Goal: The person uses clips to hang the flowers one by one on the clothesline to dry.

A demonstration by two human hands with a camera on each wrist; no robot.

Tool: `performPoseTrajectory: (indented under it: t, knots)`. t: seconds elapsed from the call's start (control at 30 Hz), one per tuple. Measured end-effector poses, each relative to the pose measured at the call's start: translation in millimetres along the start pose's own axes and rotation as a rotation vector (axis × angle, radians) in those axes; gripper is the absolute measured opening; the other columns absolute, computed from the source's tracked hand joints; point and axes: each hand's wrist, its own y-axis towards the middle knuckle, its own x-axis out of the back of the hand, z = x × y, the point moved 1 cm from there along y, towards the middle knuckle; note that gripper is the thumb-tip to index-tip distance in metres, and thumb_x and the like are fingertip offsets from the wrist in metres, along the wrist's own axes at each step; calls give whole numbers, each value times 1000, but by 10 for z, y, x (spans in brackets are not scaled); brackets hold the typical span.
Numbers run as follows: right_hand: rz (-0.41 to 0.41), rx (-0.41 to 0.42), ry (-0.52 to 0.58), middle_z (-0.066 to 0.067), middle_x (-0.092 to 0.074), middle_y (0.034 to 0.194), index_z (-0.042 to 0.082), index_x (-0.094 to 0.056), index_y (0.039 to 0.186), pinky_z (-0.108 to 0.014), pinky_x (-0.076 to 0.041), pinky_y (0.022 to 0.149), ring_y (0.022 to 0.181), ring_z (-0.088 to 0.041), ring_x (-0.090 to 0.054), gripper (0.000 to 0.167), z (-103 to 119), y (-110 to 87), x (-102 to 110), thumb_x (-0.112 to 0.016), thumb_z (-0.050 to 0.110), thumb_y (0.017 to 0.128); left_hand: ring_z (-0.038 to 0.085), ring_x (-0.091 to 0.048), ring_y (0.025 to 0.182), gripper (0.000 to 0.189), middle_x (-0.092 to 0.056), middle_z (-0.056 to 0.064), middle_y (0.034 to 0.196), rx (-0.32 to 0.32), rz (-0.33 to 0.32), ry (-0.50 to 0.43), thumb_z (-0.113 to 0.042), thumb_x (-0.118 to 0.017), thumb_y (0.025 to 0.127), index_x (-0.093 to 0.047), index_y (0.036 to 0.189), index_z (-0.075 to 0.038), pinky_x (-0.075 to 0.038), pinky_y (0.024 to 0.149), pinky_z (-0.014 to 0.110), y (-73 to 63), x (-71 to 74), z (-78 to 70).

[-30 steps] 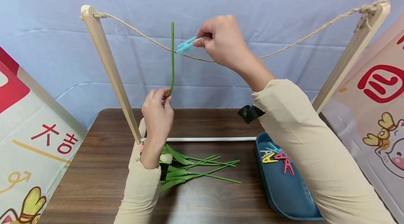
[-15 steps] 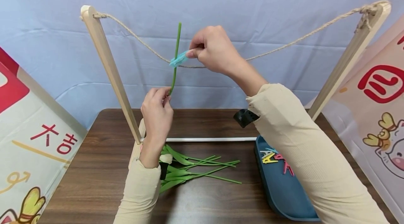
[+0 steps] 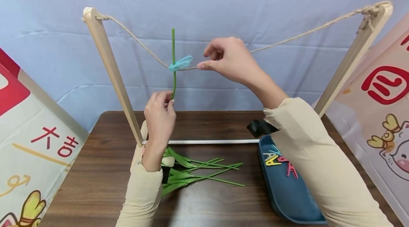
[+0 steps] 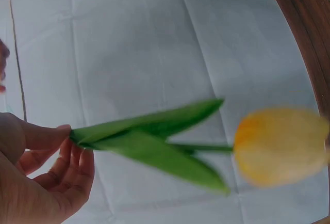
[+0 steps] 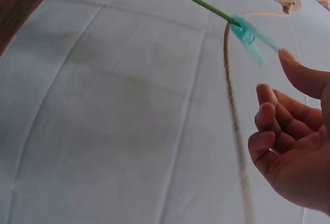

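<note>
A light blue clothespin (image 3: 181,63) clips the green stem (image 3: 173,44) of an artificial tulip to the sagging twine rope (image 3: 140,42). The stem stands upright, its bare end above the rope. My left hand (image 3: 159,115) pinches the tulip lower down, where its leaves (image 4: 154,126) begin. In the left wrist view the yellow tulip bloom (image 4: 278,146) shows beyond the leaves; in the head view the hand hides it. Just right of the clothespin is my right hand (image 3: 233,56), thumb and fingers parted, holding nothing. Its thumb lies close to the clothespin's handle in the right wrist view.
Two wooden posts (image 3: 110,63) carry the rope, and a white rod (image 3: 214,141) runs between their bases. Several artificial tulips (image 3: 198,166) lie on the brown table (image 3: 207,202). A blue tray (image 3: 287,198) at right holds several coloured clothespins (image 3: 273,159).
My right hand has brought the blue clothespin down onto the stem and rope, let it go and drawn back to the right. My left hand has kept its pinch on the tulip.
</note>
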Motion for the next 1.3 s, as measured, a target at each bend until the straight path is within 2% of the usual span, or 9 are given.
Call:
performPoseTrajectory:
  t: [0.13,0.3,0.43,0.63,0.87,1.07,1.3]
  knots:
    - [46,9,24,-5,-60,69,6,-67,84,-29,-37,56,60,-19,-49,15,-142,-179,9,-70,19,81,29,-61,75,12,-60,17,84,-1,8,-6,7,-62,81,-66,92,6,-49,70,36,-6,-7,20]
    - [199,-13,-3,-3,-56,61,6,-69,84,-31,-39,54,55,-18,-49,11,-400,-376,5,-66,16,84,29,-62,75,13,-60,15,84,12,19,0,5,-63,81,-66,93,5,-47,72,38,-23,-21,35]
    - [308,-39,-51,0,-58,62,6,-69,85,-32,-42,54,54,-16,-52,10,-663,-548,17,-64,14,86,28,-62,75,15,-61,14,82,14,38,14,3,-63,81,-65,96,3,-46,70,41,-42,-27,44]
    - [405,-113,-86,2,-60,67,6,-68,86,-31,-45,55,56,-12,-54,8,-1119,-860,17,-63,12,86,28,-60,72,15,-62,14,80,26,102,36,-2,-64,83,-65,97,3,-45,66,42,-96,-32,77]
    - [521,-253,-49,1,-57,66,1,-65,87,-30,-43,52,56,-15,-53,7,-1658,-1217,11,-62,7,85,27,-59,69,9,-62,12,76,34,170,73,-5,-63,84,-66,91,0,-44,61,41,-201,-77,126]
    - [567,-371,-49,-2,-57,68,0,-63,83,-30,-43,52,53,-16,-53,6,-2117,-1523,-23,-58,3,85,24,-56,62,5,-61,9,71,9,194,83,-5,-64,83,-66,85,-1,-44,57,41,-296,-153,159]
    - [515,-500,-69,-3,-53,57,-1,-62,71,-29,-44,43,44,-12,-50,15,-2525,-1920,-100,-50,-6,79,23,-57,61,6,-62,8,71,19,283,120,-7,-65,83,-67,86,-2,-45,57,41,-430,-238,212]
